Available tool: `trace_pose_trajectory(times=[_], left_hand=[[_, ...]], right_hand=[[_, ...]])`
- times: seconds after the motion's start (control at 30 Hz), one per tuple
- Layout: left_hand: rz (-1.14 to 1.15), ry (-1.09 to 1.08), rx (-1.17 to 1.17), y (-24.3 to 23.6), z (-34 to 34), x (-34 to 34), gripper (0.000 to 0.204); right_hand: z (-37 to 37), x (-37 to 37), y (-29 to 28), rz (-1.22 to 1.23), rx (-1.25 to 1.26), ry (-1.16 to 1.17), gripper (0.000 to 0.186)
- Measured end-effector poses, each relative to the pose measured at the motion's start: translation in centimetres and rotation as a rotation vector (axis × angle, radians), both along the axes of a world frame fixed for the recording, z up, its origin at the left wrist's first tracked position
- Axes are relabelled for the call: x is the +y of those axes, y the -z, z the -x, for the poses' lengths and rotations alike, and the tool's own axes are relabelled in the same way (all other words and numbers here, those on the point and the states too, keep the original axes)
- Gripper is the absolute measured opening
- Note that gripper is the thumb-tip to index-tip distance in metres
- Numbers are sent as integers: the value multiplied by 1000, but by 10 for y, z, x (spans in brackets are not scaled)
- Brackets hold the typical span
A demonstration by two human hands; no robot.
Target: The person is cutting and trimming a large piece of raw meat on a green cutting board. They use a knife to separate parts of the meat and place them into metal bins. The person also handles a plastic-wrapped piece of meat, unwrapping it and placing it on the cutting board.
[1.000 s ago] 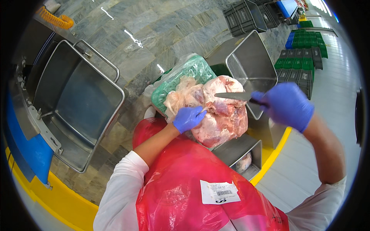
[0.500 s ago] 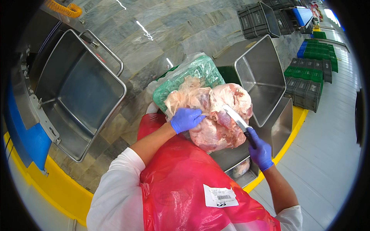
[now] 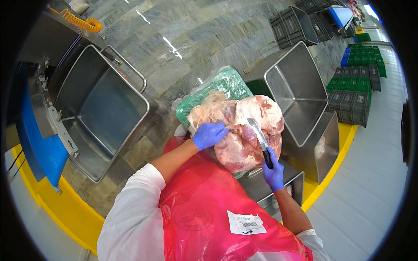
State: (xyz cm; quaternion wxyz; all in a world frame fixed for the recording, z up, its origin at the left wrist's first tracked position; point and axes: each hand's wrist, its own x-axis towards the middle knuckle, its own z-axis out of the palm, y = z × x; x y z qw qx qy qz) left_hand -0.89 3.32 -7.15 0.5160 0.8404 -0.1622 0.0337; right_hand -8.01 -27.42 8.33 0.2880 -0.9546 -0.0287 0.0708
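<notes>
A large pile of raw meat [image 3: 235, 150] with pale fat and skin rests on a green crate [image 3: 234, 83] lined with clear plastic. My left hand [image 3: 210, 135], in a purple glove, is closed on the near left edge of the meat; its fingertips curl over the piece. My right hand [image 3: 273, 170], also gloved, grips the black handle of a knife [image 3: 260, 135]. The blade points up and to the left and lies against the dark pink flesh in the middle of the meat. Its tip is in view on the surface.
At left stands a large steel tub [image 3: 109, 113] beside a blue panel [image 3: 39, 135]. Steel bins [image 3: 296, 82] stand just right of the meat. Stacked grey crates [image 3: 348, 104] and green crates [image 3: 361, 54] line the right. An orange coiled hose [image 3: 82, 21] hangs at upper left.
My right hand and the knife have moved left and inward, the handle swinging closer to the meat and the blade turning steeper. My left hand keeps its hold. The whole view has shifted slightly.
</notes>
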Motion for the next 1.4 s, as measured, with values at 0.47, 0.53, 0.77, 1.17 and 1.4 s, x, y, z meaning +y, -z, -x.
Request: trace_pose_trajectory(times=[0.47, 0.53, 0.77, 1.17, 1.4], left_hand=[[-32, 79, 49, 1, -9, 5, 31], [-30, 77, 59, 2, -8, 7, 32], [4, 128, 12, 10, -2, 6, 31], [25, 116, -180, 5, -1, 12, 22], [145, 69, -92, 8, -2, 6, 28]], right_hand=[[-35, 57, -203, 670, 91, -254, 48], [-39, 72, -235, 764, 117, -303, 46], [-75, 127, -275, 956, 274, -447, 38], [-137, 191, -261, 1154, 440, -675, 39], [-100, 187, -205, 1145, 451, -542, 55]])
